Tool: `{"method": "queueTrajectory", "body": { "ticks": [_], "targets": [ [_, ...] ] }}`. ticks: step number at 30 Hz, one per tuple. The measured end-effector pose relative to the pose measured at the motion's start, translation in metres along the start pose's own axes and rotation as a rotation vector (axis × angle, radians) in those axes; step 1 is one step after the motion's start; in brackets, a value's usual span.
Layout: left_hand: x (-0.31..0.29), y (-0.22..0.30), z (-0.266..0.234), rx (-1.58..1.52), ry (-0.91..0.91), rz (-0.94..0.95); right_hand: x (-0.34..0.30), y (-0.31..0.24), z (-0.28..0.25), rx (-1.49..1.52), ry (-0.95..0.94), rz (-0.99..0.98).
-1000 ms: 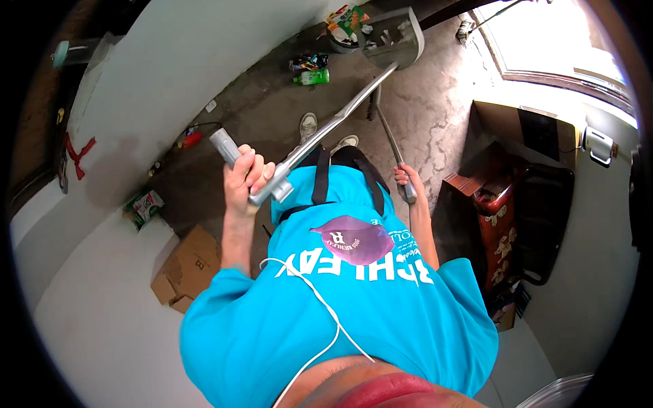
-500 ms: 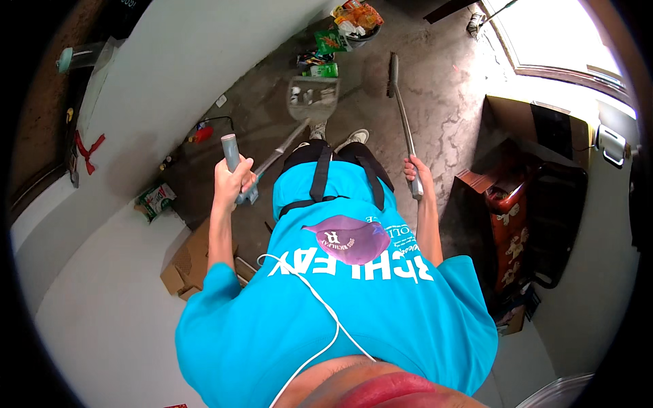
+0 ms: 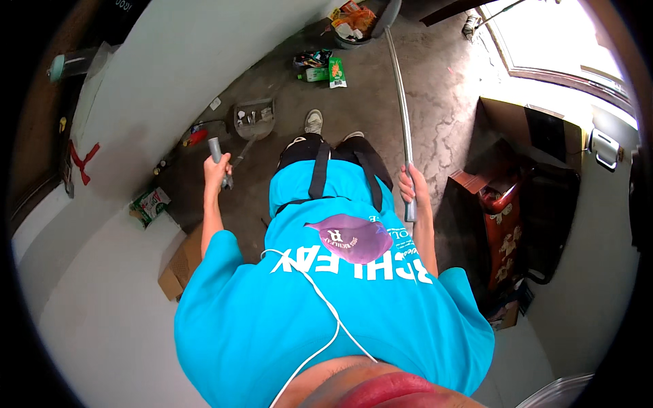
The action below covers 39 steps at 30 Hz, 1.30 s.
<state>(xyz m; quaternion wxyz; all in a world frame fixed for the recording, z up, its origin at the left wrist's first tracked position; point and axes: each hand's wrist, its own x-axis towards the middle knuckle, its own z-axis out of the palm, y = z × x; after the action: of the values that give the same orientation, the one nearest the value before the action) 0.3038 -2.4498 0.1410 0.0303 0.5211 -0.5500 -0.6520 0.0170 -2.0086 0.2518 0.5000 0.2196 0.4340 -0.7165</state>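
While white lettering [image 3: 373, 270] crosses the blue shirt [image 3: 401, 326], left fingers [image 3: 223, 164] grip a dustpan [image 3: 261, 129], right fingers [image 3: 406, 185] a broom [image 3: 400, 95].

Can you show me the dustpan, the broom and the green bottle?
Dustpan [image 3: 257, 131], head view: a bare part of its pan.
Broom [image 3: 401, 102], head view: the middle of its long handle.
Green bottle [image 3: 315, 75], head view: its side.
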Motion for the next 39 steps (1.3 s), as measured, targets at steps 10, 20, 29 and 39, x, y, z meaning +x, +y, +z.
{"method": "queueTrajectory", "body": {
  "ticks": [10, 20, 29, 39],
  "targets": [
    [-0.005, 0.097, 0.055, 1.119, 0.622, 0.637, 0.098, -0.052, 0.017, 0.002, -0.028, 0.203],
    [0.030, 0.224, 0.351, 0.741, -0.336, 1.163, 0.106, -0.132, 0.102, 0.068, -0.181, 0.317],
    [0.093, 0.235, 0.414, 0.516, -0.512, 1.110, 0.133, -0.172, 0.128, -0.548, -0.140, -0.050],
    [0.166, 0.283, 0.395, 0.245, -0.651, 0.909, 0.181, -0.215, 0.225, -1.445, -0.127, -1.052]
  ]
}}
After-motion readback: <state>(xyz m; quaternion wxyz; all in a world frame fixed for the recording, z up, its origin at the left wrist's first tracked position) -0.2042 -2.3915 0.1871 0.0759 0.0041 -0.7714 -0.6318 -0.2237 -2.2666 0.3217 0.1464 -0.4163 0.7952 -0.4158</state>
